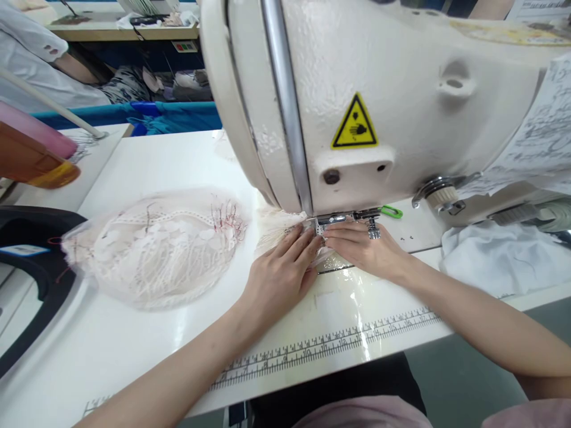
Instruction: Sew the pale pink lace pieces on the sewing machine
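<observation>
Under the head of a white sewing machine (379, 89), a piece of cream lace fabric (279, 229) lies on the table by the presser foot. My left hand (285, 264) rests flat on this fabric just left of the foot, fingers stretched out and pointing toward it. Close against the foot on its other side, my right hand (361, 246) lies flat with its fingers extended over the fabric edge. The fingertips of both hands nearly meet. The needle is hard to make out, and the cloth under my palms is hidden.
A bundle of cream lace pieces in sheer mesh (165, 249) lies on the left. White cloth (504, 258) is heaped at the right, and a small green tool (391, 211) sits behind my right hand. A printed ruler (321, 348) runs along the front edge. Another person's sleeve (31, 35) shows beyond.
</observation>
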A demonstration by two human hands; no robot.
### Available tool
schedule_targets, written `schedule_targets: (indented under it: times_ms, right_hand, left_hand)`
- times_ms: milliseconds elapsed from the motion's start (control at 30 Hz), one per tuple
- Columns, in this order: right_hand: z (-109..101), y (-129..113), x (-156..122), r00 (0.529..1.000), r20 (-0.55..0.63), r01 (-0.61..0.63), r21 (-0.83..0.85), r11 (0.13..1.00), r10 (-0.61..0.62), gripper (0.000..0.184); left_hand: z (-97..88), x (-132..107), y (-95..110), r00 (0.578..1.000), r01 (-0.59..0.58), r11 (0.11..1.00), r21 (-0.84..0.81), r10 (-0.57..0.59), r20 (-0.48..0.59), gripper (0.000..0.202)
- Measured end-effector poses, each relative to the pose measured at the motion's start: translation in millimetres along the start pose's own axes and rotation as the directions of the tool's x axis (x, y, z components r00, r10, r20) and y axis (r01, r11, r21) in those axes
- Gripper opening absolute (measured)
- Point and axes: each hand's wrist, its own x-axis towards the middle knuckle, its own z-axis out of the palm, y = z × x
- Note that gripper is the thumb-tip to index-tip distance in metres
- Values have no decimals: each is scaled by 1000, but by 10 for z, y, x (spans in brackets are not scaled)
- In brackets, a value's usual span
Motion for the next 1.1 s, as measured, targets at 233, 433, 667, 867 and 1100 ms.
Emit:
schedule_targets:
  times_ms: [233,433,667,867,1100]
  right_hand:
    - [-31,-12,15,999,14,-42,-94,995,43,23]
    - [-30,5,12,992,60,-111,-73,991,115,22]
    - [-2,33,-20,991,73,-104,-96,990,112,24]
    - [12,-2,-17,998,62,-17,-98,995,23,28]
    - [-61,-161,82,991,129,55,-144,988,-36,26]
  left_hand:
    - [21,8,-13,999,12,1000,-21,-11,31,37]
    - [26,38,-28,999,20,999,-29,-19,38,36]
    - [49,8,-74,992,-130,992,-9,130,-8,34]
    - [-3,-13,-119,974,-224,974,30,224,22,36]
    - [-38,-18,-180,988,-157,988,-1,157,4,36]
